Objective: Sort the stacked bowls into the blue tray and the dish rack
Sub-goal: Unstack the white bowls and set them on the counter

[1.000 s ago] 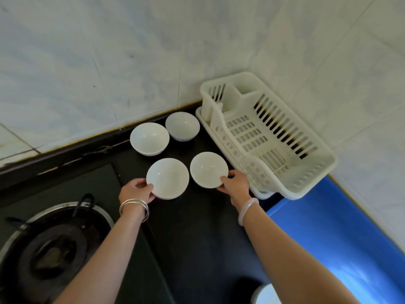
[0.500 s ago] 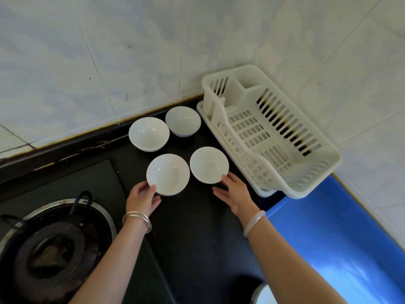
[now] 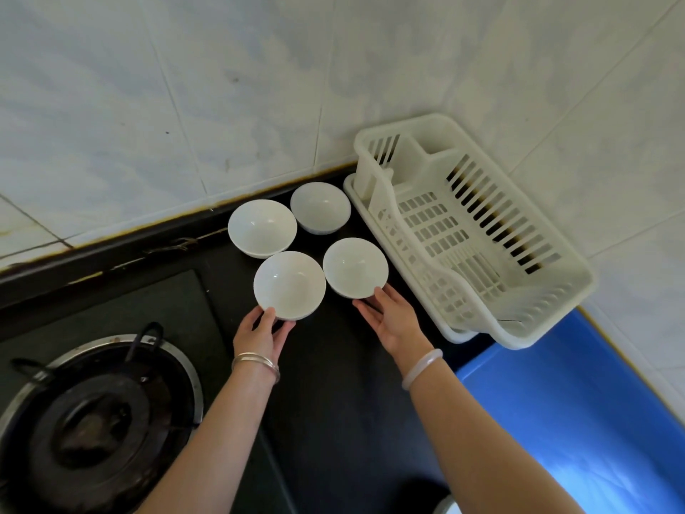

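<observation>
- Gas burner (image 3: 92, 428): it sits at the far left of the black tabletop (image 3: 333, 421), well apart from the bowls. We keep all carrying paths away from it.
- Left hand (image 3: 259, 333): it is half open, with the thumb on the near rim of the front-left bowl (image 3: 290, 284) and the fingers curled beneath the near edge. We judge this contact a light touch, not a closed grasp.
- Bowls: four white bowls stand upright on the tabletop in a two-by-two group. The rear-left bowl (image 3: 262, 227) and rear-right bowl (image 3: 320, 206) are near the wall. None is in the rack or tray yet.
- Handling: the bowls look glazed, rigid and breakable, with a smooth, probably slippery surface. We judge each light enough for one hand. We recommend pinching the rim, thumb inside and fingers under the outer wall, then lifting straight up to avoid knocking a neighbour.
- Right hand (image 3: 393, 320): it is open, fingers extended, with the fingertips touching the near edge of the front-right bowl (image 3: 355, 268). It holds nothing.
- Dish rack (image 3: 548, 309): white slotted plastic, empty, just beside the right-hand bowls.
- Blue tray (image 3: 578, 421): it lies at the near right, partly under the rack's near end.
</observation>
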`<action>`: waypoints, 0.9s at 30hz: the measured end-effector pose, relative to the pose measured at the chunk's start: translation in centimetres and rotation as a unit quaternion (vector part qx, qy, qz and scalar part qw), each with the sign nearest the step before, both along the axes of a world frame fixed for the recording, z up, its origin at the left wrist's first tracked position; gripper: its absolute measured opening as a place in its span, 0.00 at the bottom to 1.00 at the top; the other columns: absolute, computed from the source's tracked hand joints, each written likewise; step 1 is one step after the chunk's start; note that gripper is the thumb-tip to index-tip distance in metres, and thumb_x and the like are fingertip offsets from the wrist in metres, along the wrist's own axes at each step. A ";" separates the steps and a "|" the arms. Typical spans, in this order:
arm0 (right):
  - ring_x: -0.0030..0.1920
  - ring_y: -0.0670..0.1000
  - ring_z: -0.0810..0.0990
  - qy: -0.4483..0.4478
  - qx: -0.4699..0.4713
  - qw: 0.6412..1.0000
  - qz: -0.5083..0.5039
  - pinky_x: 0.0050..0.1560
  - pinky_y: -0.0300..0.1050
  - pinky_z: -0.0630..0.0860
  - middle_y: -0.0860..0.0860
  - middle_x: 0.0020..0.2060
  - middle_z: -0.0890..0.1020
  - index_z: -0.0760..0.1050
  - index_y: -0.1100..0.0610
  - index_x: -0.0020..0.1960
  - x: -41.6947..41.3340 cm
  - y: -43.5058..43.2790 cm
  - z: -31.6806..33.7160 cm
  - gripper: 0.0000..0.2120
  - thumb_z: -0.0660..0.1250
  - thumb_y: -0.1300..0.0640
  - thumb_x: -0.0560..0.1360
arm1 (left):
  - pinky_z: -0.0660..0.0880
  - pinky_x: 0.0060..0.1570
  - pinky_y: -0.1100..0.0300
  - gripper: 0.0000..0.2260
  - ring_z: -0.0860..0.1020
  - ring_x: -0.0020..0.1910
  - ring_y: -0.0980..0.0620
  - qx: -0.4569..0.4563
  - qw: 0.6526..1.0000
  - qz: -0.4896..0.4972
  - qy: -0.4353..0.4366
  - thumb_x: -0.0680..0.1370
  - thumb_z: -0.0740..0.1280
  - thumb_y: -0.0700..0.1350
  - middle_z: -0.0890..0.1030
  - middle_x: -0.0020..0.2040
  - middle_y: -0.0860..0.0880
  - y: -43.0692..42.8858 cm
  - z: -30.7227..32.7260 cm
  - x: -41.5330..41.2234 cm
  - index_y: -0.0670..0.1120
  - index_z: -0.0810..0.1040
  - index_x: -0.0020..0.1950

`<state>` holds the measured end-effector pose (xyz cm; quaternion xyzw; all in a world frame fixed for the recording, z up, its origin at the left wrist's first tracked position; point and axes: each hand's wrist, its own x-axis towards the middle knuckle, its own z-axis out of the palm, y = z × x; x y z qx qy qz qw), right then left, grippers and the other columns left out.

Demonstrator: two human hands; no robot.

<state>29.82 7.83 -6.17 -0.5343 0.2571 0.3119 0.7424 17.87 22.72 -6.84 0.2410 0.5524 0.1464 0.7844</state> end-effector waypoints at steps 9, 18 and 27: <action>0.51 0.55 0.82 -0.002 -0.019 1.000 -0.001 0.41 0.45 0.80 0.58 0.61 0.77 0.66 0.53 0.71 0.9 1.5 0.0 0.21 0.62 0.60 0.79 | 0.81 0.41 0.55 0.17 0.79 0.44 0.49 -0.006 1.000 0.009 0.006 0.76 0.65 0.41 0.75 0.63 0.44 0.0 -0.2 0.3 0.47 0.73 0.65; 0.49 0.53 0.82 -0.005 -0.044 0.999 0.013 0.42 0.44 0.80 0.56 0.59 0.79 0.66 0.53 0.71 1.1 1.7 0.2 0.21 0.63 0.58 0.79 | 0.81 0.44 0.53 0.16 0.78 0.42 0.50 0.017 0.999 0.025 0.015 0.76 0.65 0.40 0.74 0.62 0.46 -0.5 -0.2 0.6 0.48 0.74 0.63; 0.60 0.57 0.78 -0.051 -0.090 0.992 0.074 0.54 0.48 0.76 0.53 0.70 0.70 0.61 0.54 0.74 0.2 1.0 1.5 0.24 0.59 0.50 0.80 | 0.73 0.60 0.52 0.19 0.74 0.63 0.44 0.102 0.992 -0.064 0.039 0.78 0.62 0.41 0.73 0.67 0.45 -1.1 0.6 0.5 0.48 0.69 0.69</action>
